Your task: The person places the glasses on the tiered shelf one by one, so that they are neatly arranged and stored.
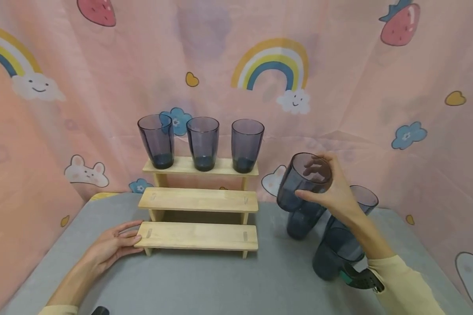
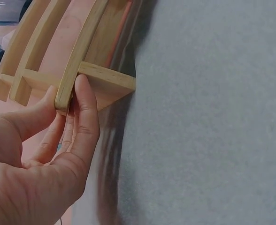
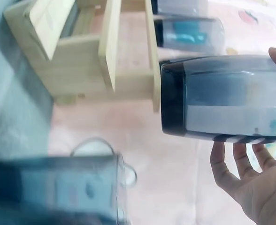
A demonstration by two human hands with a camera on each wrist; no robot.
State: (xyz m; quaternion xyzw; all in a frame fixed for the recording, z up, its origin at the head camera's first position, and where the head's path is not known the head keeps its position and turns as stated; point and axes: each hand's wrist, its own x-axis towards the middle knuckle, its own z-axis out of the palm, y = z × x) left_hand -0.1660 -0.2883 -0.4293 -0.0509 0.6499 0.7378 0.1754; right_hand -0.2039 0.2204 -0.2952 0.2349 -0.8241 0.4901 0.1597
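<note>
My right hand grips a dark tinted glass tumbler, tilted and off the table, to the right of a three-tier wooden stand. In the right wrist view the thumb and fingers hold this glass near its rim. My left hand is at the left end of the stand's lowest board; in the left wrist view its thumb and fingers pinch the board's end. On the top tier, three similar glasses stand upright in a row: a left glass, a middle glass and a right glass.
More tinted glasses stand on the grey-covered table at the right: one glass below the held one, others near the right forearm, such as the front glass. A patterned pink curtain hangs behind. A small black object lies at the front edge.
</note>
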